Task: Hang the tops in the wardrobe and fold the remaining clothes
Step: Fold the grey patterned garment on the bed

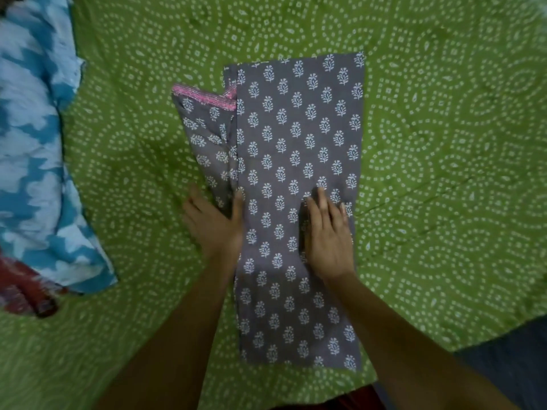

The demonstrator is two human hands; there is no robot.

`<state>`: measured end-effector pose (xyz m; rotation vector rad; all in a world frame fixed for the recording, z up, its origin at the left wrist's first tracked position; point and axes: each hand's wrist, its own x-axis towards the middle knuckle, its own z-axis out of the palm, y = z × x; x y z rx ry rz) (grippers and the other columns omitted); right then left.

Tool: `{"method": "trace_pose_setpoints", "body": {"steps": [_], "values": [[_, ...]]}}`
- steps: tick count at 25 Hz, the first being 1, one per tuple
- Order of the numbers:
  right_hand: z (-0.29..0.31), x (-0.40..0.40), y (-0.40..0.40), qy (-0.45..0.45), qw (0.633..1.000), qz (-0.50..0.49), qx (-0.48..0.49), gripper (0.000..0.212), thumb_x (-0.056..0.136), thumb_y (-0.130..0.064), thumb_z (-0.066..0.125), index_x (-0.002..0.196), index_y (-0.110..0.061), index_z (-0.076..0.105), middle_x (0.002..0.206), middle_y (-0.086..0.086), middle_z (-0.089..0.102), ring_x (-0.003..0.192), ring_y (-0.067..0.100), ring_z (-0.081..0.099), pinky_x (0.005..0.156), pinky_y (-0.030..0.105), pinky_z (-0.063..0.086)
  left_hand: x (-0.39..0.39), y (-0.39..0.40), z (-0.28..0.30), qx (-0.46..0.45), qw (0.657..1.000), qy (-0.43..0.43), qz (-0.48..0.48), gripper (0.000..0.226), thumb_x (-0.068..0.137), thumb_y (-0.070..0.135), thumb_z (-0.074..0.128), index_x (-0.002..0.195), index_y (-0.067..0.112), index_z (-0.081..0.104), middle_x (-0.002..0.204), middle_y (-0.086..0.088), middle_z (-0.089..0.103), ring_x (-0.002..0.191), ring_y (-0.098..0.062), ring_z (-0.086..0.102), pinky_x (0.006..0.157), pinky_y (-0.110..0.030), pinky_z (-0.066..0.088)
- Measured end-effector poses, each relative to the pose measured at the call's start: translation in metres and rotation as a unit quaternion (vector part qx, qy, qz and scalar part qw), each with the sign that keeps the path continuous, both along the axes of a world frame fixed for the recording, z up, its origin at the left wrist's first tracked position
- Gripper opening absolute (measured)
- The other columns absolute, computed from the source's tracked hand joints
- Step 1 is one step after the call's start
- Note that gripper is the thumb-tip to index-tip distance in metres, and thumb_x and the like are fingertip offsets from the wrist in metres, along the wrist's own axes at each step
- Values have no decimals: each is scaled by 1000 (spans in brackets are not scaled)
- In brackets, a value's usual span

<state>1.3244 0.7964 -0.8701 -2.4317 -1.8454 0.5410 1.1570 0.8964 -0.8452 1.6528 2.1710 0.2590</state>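
Grey garment (299, 161) under both flat hands

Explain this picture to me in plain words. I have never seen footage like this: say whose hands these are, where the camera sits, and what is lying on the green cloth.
The camera sits on a person's head, looking down, so the two arms are their own. On a green dotted bedcover lies a grey printed garment, folded lengthwise, one pink-edged sleeve sticking out. The left hand rests at its left edge; the right hand presses flat on it. Neither grips anything. At the left lie a blue-and-white garment and something red.
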Motion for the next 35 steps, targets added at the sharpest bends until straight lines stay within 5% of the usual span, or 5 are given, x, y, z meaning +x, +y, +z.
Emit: {"method": "trace_pose_setpoints", "body": {"steps": [3,8,21,29,35], "values": [[-2,1,24,38,998,-44,-4,55,93,-8,41,147,-4,28,157,10,21,140,35,26,118,45,17,6,83,7,-93,933,-234,255,65,80,47,70,123,1,57,121,-14,62,113,-30,59,94,-34,45],[-15,-16,27,46,994,-94,-15,62,90,-10,43,148,-5,23,160,6,13,141,33,18,117,47,19,-2,167,-32,-340,833,-380,214,102,31,51,94,119,11,63,118,-12,65,105,-36,63,89,-54,50],[15,-51,36,47,982,-183,-20,65,88,-6,41,149,-6,17,160,8,8,145,34,6,120,46,3,-107,116,-5,-83,732,-542,405,62,65,33,87,111,3,58,106,-11,68,86,-31,70,74,-49,58],[67,-152,45,87,992,-91,3,55,92,-19,47,145,-20,31,131,16,51,129,24,27,104,47,18,-220,56,11,-2,900,-367,237,45,83,6,69,125,-2,54,81,-10,63,58,-10,56,49,-19,48],[61,-207,60,89,995,-38,10,56,89,-18,49,143,-16,36,123,12,58,130,28,32,104,47,19,-248,68,10,-53,955,-282,-82,65,59,-5,75,116,24,64,122,-19,46,102,-24,58,92,-38,52]]}}
